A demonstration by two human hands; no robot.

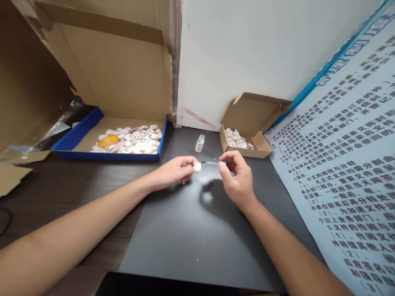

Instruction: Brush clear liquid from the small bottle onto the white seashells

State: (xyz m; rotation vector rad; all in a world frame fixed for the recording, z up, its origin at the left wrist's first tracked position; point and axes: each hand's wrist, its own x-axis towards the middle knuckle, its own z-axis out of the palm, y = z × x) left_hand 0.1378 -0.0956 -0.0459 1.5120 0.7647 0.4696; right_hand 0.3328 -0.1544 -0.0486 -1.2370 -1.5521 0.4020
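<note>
Between the thumb and fingers of my left hand is a small white ribbed seashell. My right hand pinches the dark cap of a thin brush applicator. Its dark tip points left at the shell, with a narrow gap between them. Just behind the hands, a small clear bottle with a white label stands upright without a cap. Both hands are held above the dark grey mat, and the right one casts a shadow on it.
To the left is an open blue-edged cardboard box of mixed seashells, including an orange one. A smaller open box holding white shells is at the back right. A printed poster borders the right side; a white panel stands behind.
</note>
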